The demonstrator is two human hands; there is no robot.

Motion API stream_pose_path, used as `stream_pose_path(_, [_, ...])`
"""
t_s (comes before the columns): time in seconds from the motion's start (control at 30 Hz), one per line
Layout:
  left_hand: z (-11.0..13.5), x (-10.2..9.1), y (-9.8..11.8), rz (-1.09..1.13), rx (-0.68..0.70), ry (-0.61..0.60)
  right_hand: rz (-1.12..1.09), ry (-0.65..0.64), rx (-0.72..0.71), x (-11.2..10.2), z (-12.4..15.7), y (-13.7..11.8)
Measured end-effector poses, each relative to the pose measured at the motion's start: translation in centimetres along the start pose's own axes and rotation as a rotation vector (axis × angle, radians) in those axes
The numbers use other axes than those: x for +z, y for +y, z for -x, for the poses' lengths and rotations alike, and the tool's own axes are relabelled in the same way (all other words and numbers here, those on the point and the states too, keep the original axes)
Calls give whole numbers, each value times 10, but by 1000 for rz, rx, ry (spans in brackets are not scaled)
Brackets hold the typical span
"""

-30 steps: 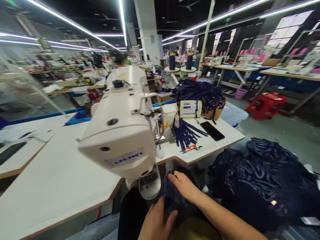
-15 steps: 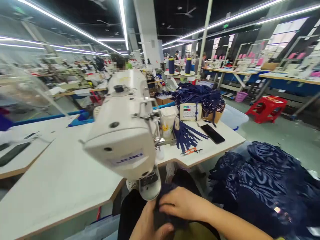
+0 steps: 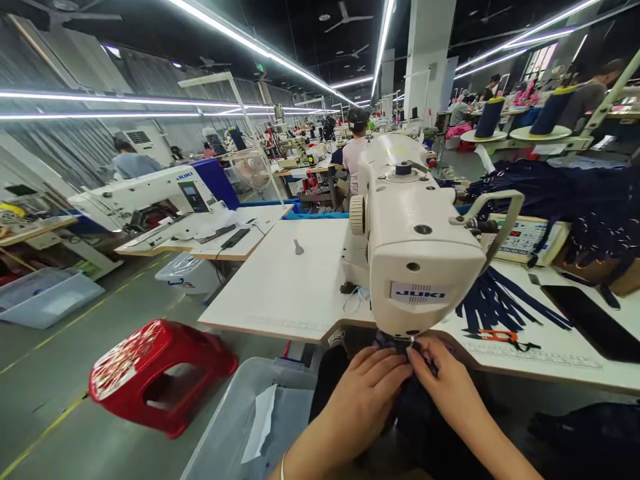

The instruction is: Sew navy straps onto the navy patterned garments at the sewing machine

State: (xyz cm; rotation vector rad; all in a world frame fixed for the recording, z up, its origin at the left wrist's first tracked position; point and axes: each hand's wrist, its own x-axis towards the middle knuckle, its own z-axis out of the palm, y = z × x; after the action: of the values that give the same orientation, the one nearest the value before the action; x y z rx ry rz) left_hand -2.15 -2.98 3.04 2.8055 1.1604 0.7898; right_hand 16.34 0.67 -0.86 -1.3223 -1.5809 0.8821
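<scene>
Fabric (image 3: 411, 400), half hidden under both hands (image 3: 373, 383), seems pinched by the right (image 3: 447, 377).

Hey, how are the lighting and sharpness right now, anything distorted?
Head view: ceiling strip lights glare white. Head view: dark fabric between left hand and right hand loses detail in shadow. Head view: front JUKI lettering reads clearly; thread cones lean, perhaps from lens distortion.
</scene>
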Motion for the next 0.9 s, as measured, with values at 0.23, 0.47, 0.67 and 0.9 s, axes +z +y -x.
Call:
stream_pose_path(0.23, [-5, 1, 7, -46, -105, -83, -307, -190, 135, -14, -13, -2])
stream_pose_path(0.47, [-7, 11, 11, -229, -201, -27, 121, -95, 28, -19, -27, 9])
stream_pose_path(0.67, [-9, 16, 13, -293, -258, -6, 261, -73, -9, -17, -38, 8])
stream_pose_path(0.9, [-11, 18, 15, -322, -265, -24, 336, -134, 19, -18, -43, 6])
